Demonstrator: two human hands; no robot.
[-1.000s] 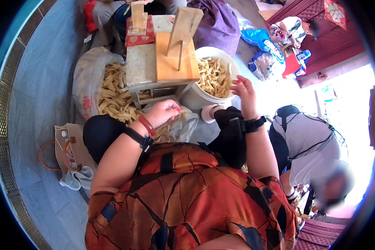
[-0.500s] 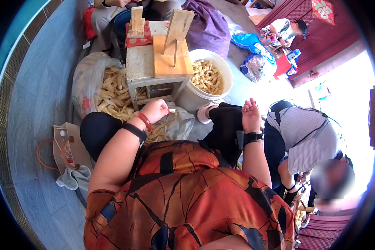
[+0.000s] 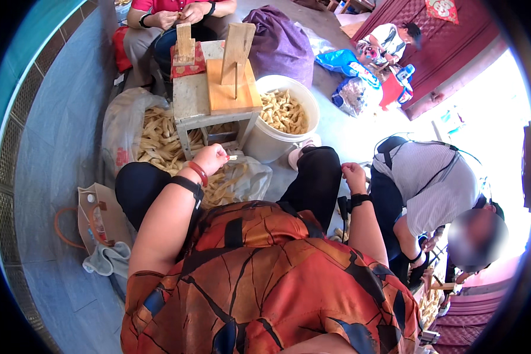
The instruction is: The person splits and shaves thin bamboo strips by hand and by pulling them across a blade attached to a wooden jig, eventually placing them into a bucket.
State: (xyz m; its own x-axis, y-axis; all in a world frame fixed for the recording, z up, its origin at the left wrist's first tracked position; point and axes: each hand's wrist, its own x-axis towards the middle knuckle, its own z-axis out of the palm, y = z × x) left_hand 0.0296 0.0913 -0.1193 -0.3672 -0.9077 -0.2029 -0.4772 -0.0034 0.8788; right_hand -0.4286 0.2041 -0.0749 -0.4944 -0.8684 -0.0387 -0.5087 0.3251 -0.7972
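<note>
Largest near us is a person in a pale grey striped top (image 3: pixel 439 180), bent over to the right of our right hand (image 3: pixel 354 177). Straight ahead of our left hand (image 3: pixel 211 158) we have a low, worn, whitish wooden stool (image 3: pixel 190 94). Ahead and left of the same hand, a cloudy plastic bag (image 3: pixel 121 130) lies around a heap of long, pale yellow strips (image 3: pixel 156 138). A crumpled purple cloth sack (image 3: pixel 280 44) sits farther off beyond both hands, and nearer, ahead of the gap between our hands, stands a round white plastic bucket (image 3: pixel 268 144) with more strips inside. On the stool we see a square, orange-brown wooden board (image 3: pixel 218 99) bearing an upright timber block (image 3: pixel 236 47) and, on our side of it, a thin wooden peg (image 3: pixel 236 82).

Our right hand is raised beside the right knee (image 3: pixel 321 162), its fingers curled inward; we cannot tell whether it holds anything. Our left hand hangs above loose strips, fingers bent, thumb and fingertips closed in a pinch. Behind it we wear a smooth reddish-brown bangle (image 3: pixel 199 173). Smallest is a short, thin, pale piece (image 3: pixel 233 157), gripped at one end in that pinch, its free end pointing rightward.
</note>
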